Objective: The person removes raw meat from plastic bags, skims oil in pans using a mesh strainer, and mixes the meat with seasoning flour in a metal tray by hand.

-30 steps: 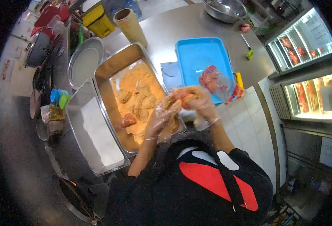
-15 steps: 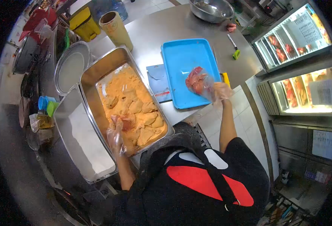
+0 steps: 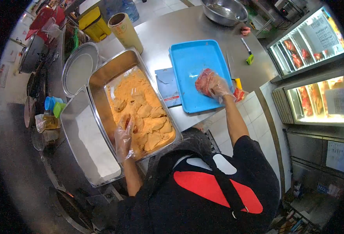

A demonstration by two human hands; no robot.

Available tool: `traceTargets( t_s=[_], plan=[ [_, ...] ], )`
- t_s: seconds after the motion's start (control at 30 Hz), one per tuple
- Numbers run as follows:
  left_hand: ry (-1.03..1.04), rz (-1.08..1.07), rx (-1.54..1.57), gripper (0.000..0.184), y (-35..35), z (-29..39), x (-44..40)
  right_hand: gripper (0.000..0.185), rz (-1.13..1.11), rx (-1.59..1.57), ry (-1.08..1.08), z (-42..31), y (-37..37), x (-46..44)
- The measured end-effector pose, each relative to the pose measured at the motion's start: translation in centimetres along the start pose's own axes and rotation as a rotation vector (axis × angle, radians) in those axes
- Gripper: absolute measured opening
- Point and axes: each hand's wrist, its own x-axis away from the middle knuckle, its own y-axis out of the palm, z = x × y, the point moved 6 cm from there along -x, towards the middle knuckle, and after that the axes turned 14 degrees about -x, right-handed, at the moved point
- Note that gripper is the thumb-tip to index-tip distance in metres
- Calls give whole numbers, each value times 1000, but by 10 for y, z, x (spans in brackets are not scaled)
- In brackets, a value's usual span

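My left hand (image 3: 125,137), in a clear plastic glove, is down in a deep steel pan (image 3: 137,64) of orange breading (image 3: 126,86). Its fingers are curled over a reddish piece of raw meat (image 3: 130,122), mostly covered by the hand. Coated pieces of meat (image 3: 153,124) lie in the breading to the right of it. On a blue tray (image 3: 195,52), my right hand (image 3: 218,87), also gloved in clear plastic, grips a lump of raw red meat (image 3: 204,82). Clear plastic shows around that meat; whether it is bag or glove I cannot tell.
A pan of white powder (image 3: 90,144) adjoins the breading pan. Behind stand a round metal lid or tray (image 3: 80,68) and a roll of plastic film (image 3: 126,33). A yellow handle (image 3: 238,83) lies by the tray, a green-tipped tool (image 3: 250,58) and steel bowl (image 3: 224,13) farther back.
My right hand has moved left from the tray's edge onto the raw meat. My left hand's fingers have curled over the piece in the breading, and a red patch now shows by my right wrist.
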Motion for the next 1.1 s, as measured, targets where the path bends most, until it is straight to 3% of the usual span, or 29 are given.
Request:
traceTargets(
  t_s=[0.1,0.2,0.27,0.33,0.43,0.63,0.73,0.8,0.83,0.93,1.0,1.03,1.07,1.1],
  plan=[
    [-19,-7,-64,43,2,-2,-5,31,-35,21,181,-84,-40,26],
    [-4,28,39,40,13,-24,-10,32,180,-20,143,-71,-18,33],
    [-49,-8,14,41,10,-10,-5,34,301,183,-320,-86,-19,36],
    [-32,-1,-21,42,7,-13,-6,34,289,254,-386,-78,-6,37],
    [76,67,-75,41,2,-29,-14,33,164,193,-25,-27,27,26],
    [133,145,-121,38,-17,-21,0,35,139,308,41,5,8,44],
    [92,137,-64,38,-16,-30,1,41,242,76,272,-23,-51,63],
    [67,106,-17,38,-16,-23,3,46,454,-292,545,-42,-88,91],
    [42,86,11,37,-16,-15,7,44,488,-382,544,-24,-84,91],
    [10,42,91,37,-18,12,13,38,530,-582,545,-71,-116,102],
    [59,65,106,37,-19,9,7,33,515,-503,403,-32,-91,86],
    [148,102,32,37,-9,-37,-13,31,504,-473,317,-21,-82,71],
    [233,146,-43,38,1,-82,-32,28,455,-638,331,-23,-81,64],
    [269,179,-31,37,-1,-85,-33,26,397,-798,345,-33,-81,59]
  ],
)
